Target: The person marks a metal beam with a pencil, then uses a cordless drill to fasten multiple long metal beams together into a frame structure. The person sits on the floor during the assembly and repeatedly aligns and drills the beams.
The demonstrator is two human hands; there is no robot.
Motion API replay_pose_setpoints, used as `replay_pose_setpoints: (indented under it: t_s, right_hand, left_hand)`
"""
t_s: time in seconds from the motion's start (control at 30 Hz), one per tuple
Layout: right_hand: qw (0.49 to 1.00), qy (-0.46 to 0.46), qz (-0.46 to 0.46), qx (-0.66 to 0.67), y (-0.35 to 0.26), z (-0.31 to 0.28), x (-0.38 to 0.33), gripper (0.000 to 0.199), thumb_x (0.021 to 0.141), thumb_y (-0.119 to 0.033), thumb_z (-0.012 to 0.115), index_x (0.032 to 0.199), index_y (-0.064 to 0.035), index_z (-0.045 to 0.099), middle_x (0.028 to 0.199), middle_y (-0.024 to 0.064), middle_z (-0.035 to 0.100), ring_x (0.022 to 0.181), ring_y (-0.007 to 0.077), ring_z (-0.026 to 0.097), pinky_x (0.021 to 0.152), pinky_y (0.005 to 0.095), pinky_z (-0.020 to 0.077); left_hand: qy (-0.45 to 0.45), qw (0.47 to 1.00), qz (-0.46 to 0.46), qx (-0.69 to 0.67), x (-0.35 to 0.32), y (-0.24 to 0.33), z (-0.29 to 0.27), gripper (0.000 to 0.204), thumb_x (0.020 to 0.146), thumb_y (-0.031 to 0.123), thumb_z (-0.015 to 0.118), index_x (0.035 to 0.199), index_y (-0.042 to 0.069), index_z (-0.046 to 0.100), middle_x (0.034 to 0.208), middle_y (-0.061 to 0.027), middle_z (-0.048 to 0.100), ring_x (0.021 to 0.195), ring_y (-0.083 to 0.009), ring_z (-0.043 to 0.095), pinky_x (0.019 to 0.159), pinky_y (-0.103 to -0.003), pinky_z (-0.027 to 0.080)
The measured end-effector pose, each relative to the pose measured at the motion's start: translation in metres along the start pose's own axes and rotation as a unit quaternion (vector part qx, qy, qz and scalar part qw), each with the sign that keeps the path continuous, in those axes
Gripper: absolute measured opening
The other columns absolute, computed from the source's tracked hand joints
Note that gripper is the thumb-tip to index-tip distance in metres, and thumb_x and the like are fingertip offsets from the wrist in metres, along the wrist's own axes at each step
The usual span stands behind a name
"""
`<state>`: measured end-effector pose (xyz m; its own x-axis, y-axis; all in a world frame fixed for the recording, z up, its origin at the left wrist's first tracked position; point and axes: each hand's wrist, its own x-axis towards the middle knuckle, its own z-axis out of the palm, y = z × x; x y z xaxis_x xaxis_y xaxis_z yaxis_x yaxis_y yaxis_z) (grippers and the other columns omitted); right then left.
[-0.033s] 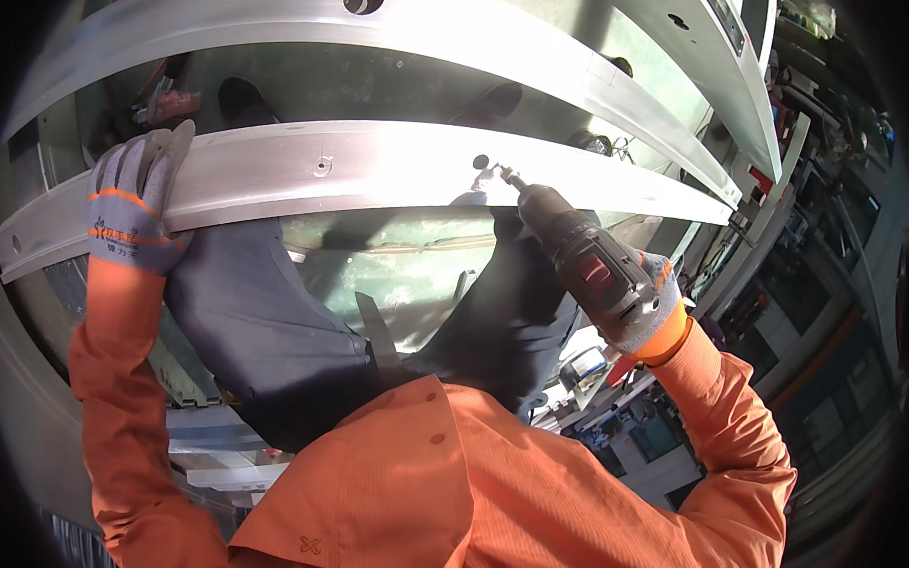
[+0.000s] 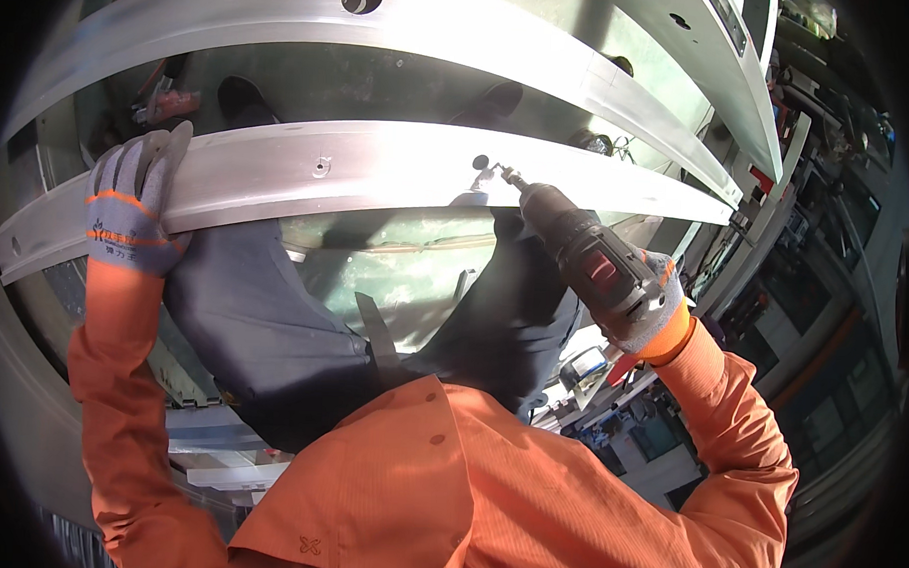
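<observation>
A long silver metal profile point(image 2: 399, 167) runs across in front of me, with a dark round hole and a smaller hole in its face. My left hand point(image 2: 137, 198), in a grey and orange glove, grips the profile near its left end, fingers laid over the far edge. In my right hand point(image 2: 654, 309), also gloved, is a dark power drill point(image 2: 581, 248), held by its grip. The drill points up and left; its bit tip meets or hovers at the profile just right of the round hole. Whether it touches I cannot tell.
Beyond lies a second long metal profile point(image 2: 463, 29) with a larger hole, and a third profile point(image 2: 702, 62) stands at the far right. A red tool point(image 2: 170, 104) sits on the floor at far left. Shelving and clutter fill the right side.
Almost nothing differs; my left hand and the drill in my right hand have shifted only very slightly. The profile stays in place.
</observation>
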<state>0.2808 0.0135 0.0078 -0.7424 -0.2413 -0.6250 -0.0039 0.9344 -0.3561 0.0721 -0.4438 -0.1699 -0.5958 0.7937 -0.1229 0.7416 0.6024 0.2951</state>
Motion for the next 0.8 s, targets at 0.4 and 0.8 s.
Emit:
replay_pose_setpoints:
  t_s: [0.4,0.8]
  right_hand:
    - [0.995,0.037,-0.081,-0.047,0.019,-0.003,-0.001,0.036,0.081,-0.007,0.067,0.116,-0.0124,0.069,0.109,0.0047,0.069,0.088,0.0244,0.070,0.079,0.0348,0.0564]
    - [0.997,-0.006,-0.070,-0.026,0.018,-0.005,-0.003,0.038,0.084,-0.011,0.066,0.122,-0.0131,0.067,0.114,0.0045,0.069,0.103,0.0262,0.067,0.090,0.0415,0.0536]
  left_hand:
    - [0.015,1.000,0.019,-0.008,0.003,-0.001,0.002,0.088,0.059,0.009,0.078,0.145,0.013,0.060,0.126,-0.0138,0.066,0.117,-0.0381,0.061,0.103,-0.051,0.047]
    - [0.008,1.000,0.012,0.002,0.001,-0.004,0.005,0.089,0.060,0.010,0.078,0.147,0.015,0.060,0.128,-0.0138,0.065,0.119,-0.0384,0.060,0.105,-0.051,0.046]
